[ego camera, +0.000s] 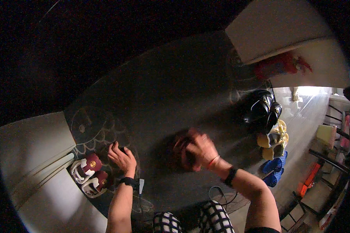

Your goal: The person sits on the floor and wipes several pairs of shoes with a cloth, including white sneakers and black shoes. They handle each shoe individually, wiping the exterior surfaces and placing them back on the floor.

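My left hand is low over a dark surface with chalk-like drawings, its thumb apart from its fingers. No held thing shows in it. Beside it, to the left, stands a pair of maroon-and-white shoes. My right hand, blurred by motion, is over the middle of the dark surface, its fingers bent and spread. Around its fingertips is a dark reddish blur; whether that is a held thing or moving fingers cannot be told. Each wrist wears a black band, and a thin red string circles the right one.
To the right stand black shiny shoes, yellow shoes and blue perforated shoes. A dark cable loops near my knees. A small white tag-like piece lies by my left wrist. Pale panels edge the left and upper right.
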A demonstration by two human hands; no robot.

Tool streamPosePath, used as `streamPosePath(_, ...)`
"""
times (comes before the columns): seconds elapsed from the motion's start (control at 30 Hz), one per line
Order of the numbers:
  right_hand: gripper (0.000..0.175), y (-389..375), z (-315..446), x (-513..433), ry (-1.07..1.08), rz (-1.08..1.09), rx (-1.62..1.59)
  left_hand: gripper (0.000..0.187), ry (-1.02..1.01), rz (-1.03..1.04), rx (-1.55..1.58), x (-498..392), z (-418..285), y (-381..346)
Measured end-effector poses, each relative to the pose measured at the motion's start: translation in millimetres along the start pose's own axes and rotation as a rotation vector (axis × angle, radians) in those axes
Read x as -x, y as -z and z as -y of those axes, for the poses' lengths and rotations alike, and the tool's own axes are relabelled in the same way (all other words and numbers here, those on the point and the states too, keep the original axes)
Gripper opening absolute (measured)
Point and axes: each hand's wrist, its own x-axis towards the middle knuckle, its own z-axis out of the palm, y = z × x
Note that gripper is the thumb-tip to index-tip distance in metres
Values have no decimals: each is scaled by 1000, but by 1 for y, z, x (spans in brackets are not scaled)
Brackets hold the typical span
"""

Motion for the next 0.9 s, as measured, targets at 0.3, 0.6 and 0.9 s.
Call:
streamPosePath(0.3,77,73,-11,-181,-665,-382,298,39,-2,-35,87,4,6,-2)
streamPosePath(0.6,42,-40,96,-19,484,-306,4,24,-70,-183,269,11,23,-11)
streamPosePath(0.9,62,19,-100,132,-207,-456,305,23,-129,-214,183,13,22,-13)
